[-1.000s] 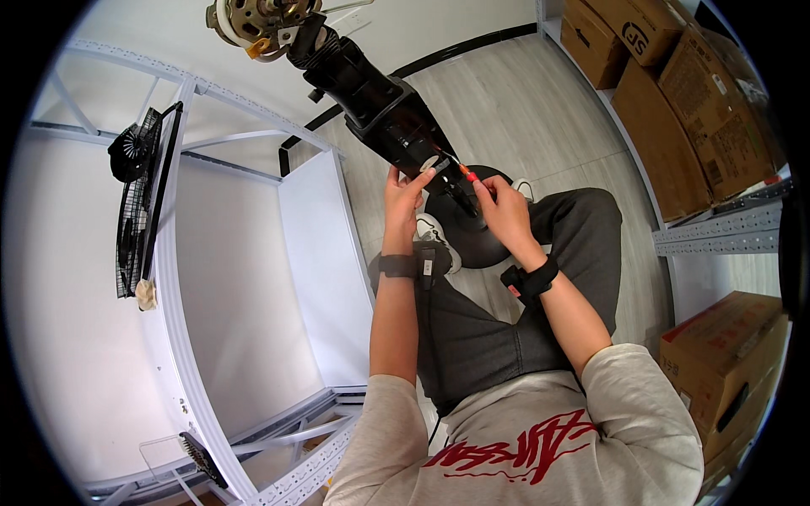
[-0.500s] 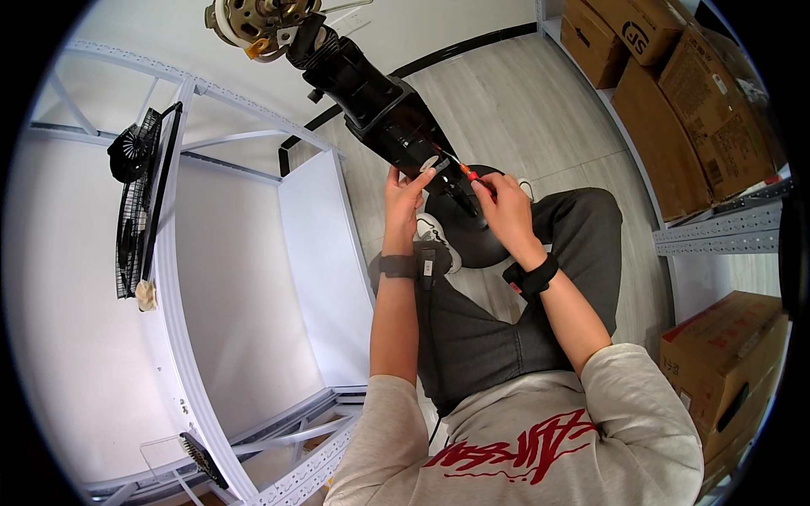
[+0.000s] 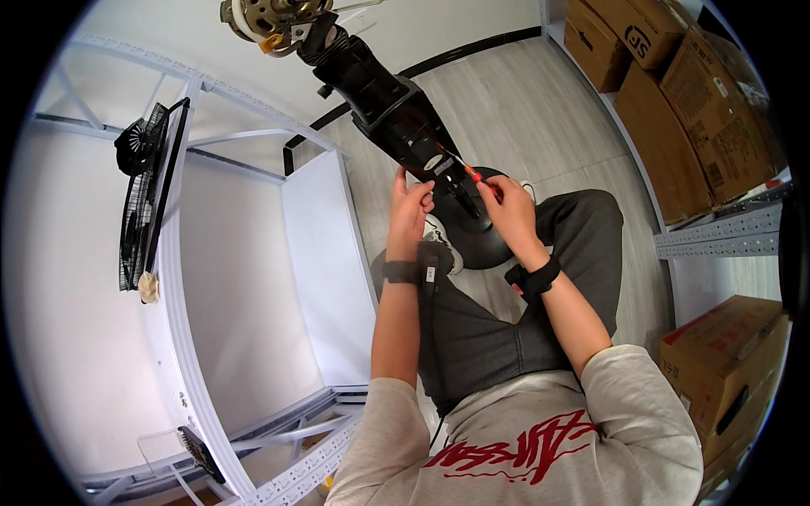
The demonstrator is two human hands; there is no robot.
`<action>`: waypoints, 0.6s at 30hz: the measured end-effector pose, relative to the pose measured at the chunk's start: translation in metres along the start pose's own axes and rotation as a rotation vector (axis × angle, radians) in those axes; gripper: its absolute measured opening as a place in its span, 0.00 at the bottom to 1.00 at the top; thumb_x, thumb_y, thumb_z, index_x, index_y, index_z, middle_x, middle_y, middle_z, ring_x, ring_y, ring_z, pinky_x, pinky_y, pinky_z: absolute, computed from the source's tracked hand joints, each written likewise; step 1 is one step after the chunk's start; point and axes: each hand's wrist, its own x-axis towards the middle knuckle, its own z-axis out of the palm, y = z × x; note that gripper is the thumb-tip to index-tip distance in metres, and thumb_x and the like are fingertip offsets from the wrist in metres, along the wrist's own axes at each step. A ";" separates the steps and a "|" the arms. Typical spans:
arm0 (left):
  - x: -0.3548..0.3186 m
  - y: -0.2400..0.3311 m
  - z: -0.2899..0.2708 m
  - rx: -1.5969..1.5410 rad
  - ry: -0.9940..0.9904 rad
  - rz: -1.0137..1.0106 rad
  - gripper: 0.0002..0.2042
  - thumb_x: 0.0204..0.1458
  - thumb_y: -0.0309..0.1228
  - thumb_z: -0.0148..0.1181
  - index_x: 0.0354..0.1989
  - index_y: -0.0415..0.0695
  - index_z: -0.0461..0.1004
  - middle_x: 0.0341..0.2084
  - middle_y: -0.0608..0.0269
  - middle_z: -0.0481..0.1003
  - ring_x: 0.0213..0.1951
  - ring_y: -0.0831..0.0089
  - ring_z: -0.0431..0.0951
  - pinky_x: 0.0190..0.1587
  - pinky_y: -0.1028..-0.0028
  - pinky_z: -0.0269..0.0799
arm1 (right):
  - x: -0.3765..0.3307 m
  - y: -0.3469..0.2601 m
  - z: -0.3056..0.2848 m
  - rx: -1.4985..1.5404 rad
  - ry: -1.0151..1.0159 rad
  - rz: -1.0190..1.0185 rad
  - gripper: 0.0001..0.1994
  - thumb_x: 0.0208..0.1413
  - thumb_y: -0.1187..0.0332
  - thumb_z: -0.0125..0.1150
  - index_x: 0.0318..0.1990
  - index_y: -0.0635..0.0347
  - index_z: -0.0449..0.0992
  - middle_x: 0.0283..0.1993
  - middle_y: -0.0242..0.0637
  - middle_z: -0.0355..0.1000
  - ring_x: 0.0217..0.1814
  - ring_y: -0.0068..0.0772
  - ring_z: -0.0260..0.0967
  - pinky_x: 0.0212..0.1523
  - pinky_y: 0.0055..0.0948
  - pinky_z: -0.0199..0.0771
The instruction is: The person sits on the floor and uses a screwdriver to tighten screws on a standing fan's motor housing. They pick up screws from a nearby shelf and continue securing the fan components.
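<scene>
Black moulded plastic formed the fan column [image 3: 396, 114], which slanted up from its round base [image 3: 472, 232] on the pale wood-grain floor [image 3: 540, 110] to a bare metal motor [image 3: 274, 15]. The left hand [image 3: 411, 211] curled against the column's lower housing, steadying it. The right hand [image 3: 506, 207] was closed around an orange-handled screwdriver [image 3: 464, 169], tip at the housing. It looked like a screw was being worked; the next move probably called for steady axial pressure. A wire fan grille [image 3: 143, 202] leaned on white shelving [image 3: 186, 278].
</scene>
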 end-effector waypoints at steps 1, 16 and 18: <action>-0.001 -0.002 0.001 -0.022 0.001 -0.007 0.35 0.51 0.17 0.57 0.68 0.50 0.51 0.25 0.70 0.67 0.23 0.83 0.64 0.23 0.79 0.56 | -0.001 -0.001 -0.001 0.018 -0.008 0.036 0.12 0.57 0.62 0.61 0.34 0.65 0.77 0.29 0.44 0.73 0.31 0.44 0.71 0.33 0.36 0.70; -0.007 -0.038 -0.037 -0.444 0.163 -0.142 0.09 0.58 0.16 0.48 0.46 0.26 0.63 0.43 0.44 0.71 0.42 0.59 0.75 0.49 0.65 0.76 | -0.048 -0.003 -0.014 0.153 -0.219 0.040 0.11 0.55 0.63 0.64 0.37 0.63 0.78 0.30 0.42 0.74 0.29 0.39 0.74 0.30 0.32 0.71; -0.012 -0.040 -0.035 -0.459 0.196 -0.132 0.09 0.59 0.16 0.47 0.46 0.27 0.62 0.47 0.40 0.70 0.48 0.54 0.74 0.55 0.61 0.74 | -0.051 -0.005 -0.011 0.122 -0.247 0.002 0.11 0.55 0.62 0.64 0.37 0.62 0.79 0.30 0.42 0.74 0.29 0.41 0.74 0.30 0.34 0.71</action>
